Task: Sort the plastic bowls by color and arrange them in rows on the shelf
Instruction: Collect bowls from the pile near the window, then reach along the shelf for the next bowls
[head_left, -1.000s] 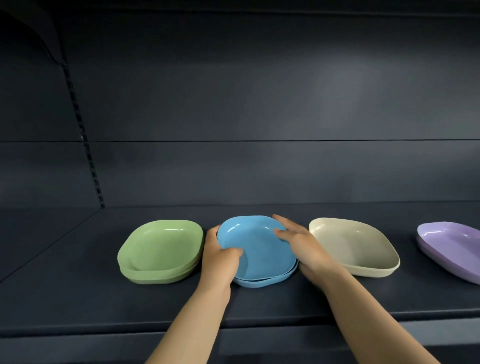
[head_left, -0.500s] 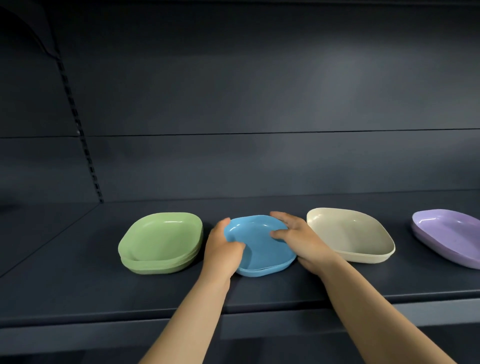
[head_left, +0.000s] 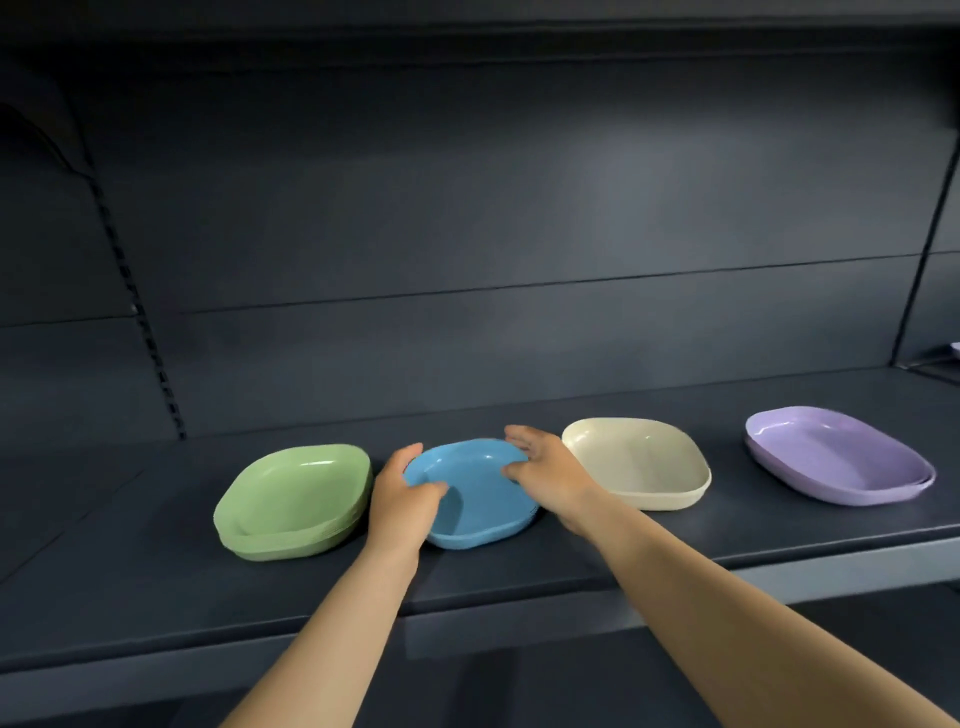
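Now both hands hold the stack of blue plastic bowls, rounded squares nested one in another, which sits on the dark grey metal shelf near its front edge, about midway along the row. The left hand grips the stack's left rim, thumb hooked over into the top bowl and fingers curled round the outside. The right hand grasps the right rim, thumb lying inside the bowl and fingers wrapped along the far right corner.

Just beside the left hand, toward the shelf's left end, lies a stack of pale green plastic bowls of the same rounded-square shape; whether hand and stack touch cannot be told. Just beside the right hand lies a cream plastic bowl, its near-left corner hidden behind the wrist. Well apart from it, toward the shelf's right end, rests a stack of lilac plastic bowls, a second rim showing under the top one. All four lie in a single row along the front part of the shelf, open sides up.
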